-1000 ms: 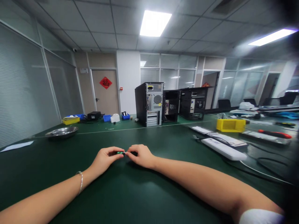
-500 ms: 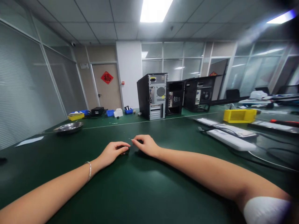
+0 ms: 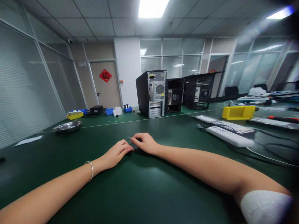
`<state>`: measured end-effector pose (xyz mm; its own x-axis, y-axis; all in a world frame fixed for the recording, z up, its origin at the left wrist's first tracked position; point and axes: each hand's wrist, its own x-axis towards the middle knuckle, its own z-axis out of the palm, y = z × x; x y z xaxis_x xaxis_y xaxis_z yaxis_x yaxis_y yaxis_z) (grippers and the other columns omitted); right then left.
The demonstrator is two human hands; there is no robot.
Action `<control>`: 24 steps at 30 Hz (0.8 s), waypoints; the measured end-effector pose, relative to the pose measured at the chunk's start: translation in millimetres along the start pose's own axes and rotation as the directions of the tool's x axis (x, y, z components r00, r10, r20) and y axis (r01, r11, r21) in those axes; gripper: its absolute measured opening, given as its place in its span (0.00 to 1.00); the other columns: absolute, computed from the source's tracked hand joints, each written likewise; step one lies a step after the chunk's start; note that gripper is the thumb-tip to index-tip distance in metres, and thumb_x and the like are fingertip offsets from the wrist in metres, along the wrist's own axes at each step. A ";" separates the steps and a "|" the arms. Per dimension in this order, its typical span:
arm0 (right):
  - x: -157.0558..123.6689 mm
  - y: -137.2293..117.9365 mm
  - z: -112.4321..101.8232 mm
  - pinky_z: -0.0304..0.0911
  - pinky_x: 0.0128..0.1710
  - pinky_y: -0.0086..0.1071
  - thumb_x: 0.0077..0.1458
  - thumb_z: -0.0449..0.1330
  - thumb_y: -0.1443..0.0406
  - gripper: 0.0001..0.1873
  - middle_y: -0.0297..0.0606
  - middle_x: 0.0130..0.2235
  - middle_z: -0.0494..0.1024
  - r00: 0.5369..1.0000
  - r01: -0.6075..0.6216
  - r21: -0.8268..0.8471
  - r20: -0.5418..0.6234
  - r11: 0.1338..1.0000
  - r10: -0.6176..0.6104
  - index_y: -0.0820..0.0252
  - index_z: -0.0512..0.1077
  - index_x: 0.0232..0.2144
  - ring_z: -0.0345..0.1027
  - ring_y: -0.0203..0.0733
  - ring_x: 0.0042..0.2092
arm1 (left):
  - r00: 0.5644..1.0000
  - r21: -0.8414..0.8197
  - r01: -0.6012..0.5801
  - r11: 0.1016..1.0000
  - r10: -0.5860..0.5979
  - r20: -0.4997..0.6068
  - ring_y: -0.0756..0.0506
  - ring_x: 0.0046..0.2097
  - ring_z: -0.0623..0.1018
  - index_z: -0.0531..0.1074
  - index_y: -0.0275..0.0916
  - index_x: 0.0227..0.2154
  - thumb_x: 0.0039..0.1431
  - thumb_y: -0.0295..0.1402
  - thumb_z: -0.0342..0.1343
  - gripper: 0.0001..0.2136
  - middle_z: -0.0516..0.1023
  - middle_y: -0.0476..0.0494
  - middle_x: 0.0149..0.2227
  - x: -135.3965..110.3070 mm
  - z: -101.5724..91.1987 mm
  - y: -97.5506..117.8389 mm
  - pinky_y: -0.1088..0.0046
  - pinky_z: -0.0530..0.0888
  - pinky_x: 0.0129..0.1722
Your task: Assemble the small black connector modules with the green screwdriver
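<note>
My left hand [image 3: 117, 153], with a silvery bracelet at its wrist, rests low over the table with its fingers pressed together. A small black object [image 3: 130, 153] shows under its fingertips; its kind is hidden. Close by on the right, my right hand [image 3: 146, 143] is closed in a pinch. A thin light-coloured rod [image 3: 129, 137] sticks out to the left from between thumb and forefinger; most of it is hidden, so I cannot tell its kind. The fingertips of both hands almost meet above the green tabletop [image 3: 144, 193].
Several computer cases, one a tower [image 3: 151, 95], stand at the back. To the right lie a white power strip [image 3: 230, 136], cables, a yellow bin [image 3: 238, 113] and a red-handled tool [image 3: 283, 119]. A metal bowl [image 3: 67, 126] and paper [image 3: 28, 140] are at left.
My left hand has shifted slightly right, closer to the right hand, and its fingers now cover more of the black object. The right hand keeps its pinch. The view has tilted slightly.
</note>
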<state>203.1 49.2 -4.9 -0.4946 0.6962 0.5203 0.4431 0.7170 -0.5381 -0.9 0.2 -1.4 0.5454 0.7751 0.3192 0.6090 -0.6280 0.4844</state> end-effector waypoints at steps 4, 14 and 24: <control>0.1 0.8 0.7 0.57 0.34 0.26 0.64 0.55 0.59 0.16 0.34 0.30 0.79 1.000 0.007 -0.012 0.003 1.000 -0.007 0.60 0.79 0.31 0.66 0.35 0.32 | 1.000 0.029 -0.007 1.000 0.008 -0.014 0.41 0.46 0.75 0.76 0.41 0.41 0.67 0.36 0.46 0.13 0.76 0.41 0.41 0.6 -1.0 1.0 0.63 0.71 0.50; 0.2 1.4 1.3 0.57 0.34 0.27 0.64 0.55 0.60 0.16 0.34 0.29 0.78 1.000 0.016 -0.019 0.009 1.000 -0.016 0.60 0.79 0.31 0.66 0.35 0.32 | 1.000 0.035 -0.019 0.999 0.019 -0.016 0.42 0.44 0.75 0.76 0.40 0.37 0.67 0.37 0.47 0.12 0.76 0.42 0.39 1.2 -1.1 1.3 0.64 0.71 0.49; -0.5 -0.1 0.9 0.57 0.33 0.26 0.64 0.55 0.60 0.16 0.33 0.29 0.78 0.998 0.045 -0.023 0.039 0.999 -0.044 0.60 0.79 0.31 0.66 0.35 0.31 | 0.999 0.038 -0.045 0.998 0.046 -0.016 0.42 0.45 0.74 0.78 0.41 0.37 0.68 0.36 0.46 0.14 0.76 0.42 0.41 -0.1 -0.1 0.3 0.65 0.71 0.50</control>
<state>202.6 48.7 -5.7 -0.5422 0.6618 0.5176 0.4372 0.7484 -0.4988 -0.9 -0.1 -1.2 0.5632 0.7467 0.3540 0.6052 -0.6644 0.4385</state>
